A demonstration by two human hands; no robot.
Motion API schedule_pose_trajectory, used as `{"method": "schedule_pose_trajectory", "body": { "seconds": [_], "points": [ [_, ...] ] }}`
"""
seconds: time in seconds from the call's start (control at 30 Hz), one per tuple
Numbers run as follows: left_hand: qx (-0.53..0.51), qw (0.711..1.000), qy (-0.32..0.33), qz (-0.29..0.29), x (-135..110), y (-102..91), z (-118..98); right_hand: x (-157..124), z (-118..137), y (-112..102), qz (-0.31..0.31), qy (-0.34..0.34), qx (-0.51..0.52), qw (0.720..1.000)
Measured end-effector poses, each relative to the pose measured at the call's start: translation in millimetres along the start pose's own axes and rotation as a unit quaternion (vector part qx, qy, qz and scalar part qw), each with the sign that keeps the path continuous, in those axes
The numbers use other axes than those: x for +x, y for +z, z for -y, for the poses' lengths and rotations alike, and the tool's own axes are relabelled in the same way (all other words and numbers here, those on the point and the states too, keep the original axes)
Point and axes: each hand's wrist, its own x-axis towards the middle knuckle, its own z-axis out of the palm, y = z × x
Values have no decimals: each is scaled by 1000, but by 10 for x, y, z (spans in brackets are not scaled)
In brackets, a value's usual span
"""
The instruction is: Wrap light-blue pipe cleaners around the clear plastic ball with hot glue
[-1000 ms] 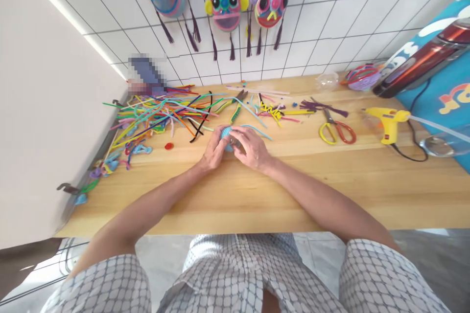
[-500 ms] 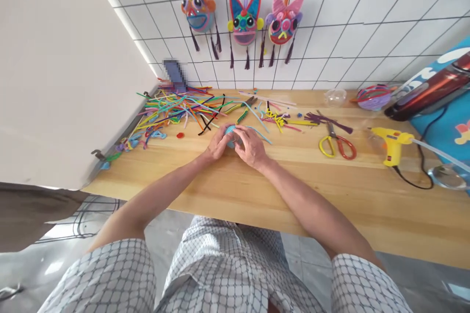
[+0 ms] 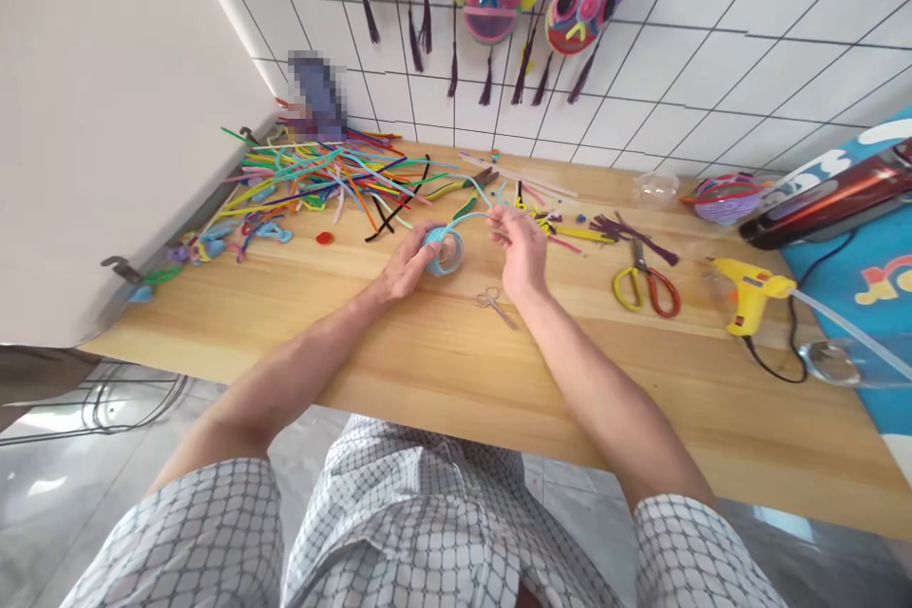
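Shell, clear and round, is at the middle of the table, left hand grasping its left side plus the blue strand coiled there, right hand pinching the strand farther along, to the right. Step looks like winding strand onto shell; next move likely calls for light tension from the right, steady hold from the left. Small scissors lie near; lettering-like shapes on blue panel, far right, cut off, unreadable, no brand legible.
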Motion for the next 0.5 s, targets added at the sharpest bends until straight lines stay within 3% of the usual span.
{"method": "schedule_pose_trajectory", "body": {
  "seconds": [0.1,0.23,0.37,0.5],
  "points": [
    [-23,1000,-6,16,-3,-12,18,255,18,-215,-45,79,94,991],
    [-23,1000,12,11,-23,-7,38,331,-13,-346,-87,104,134,982],
    [-20,1000,20,-3,-36,11,50,181,16,-256,-100,90,92,987],
    [-21,999,29,-29,-19,30,75,103,199,-218,-34,53,-18,998]
  ]
}}
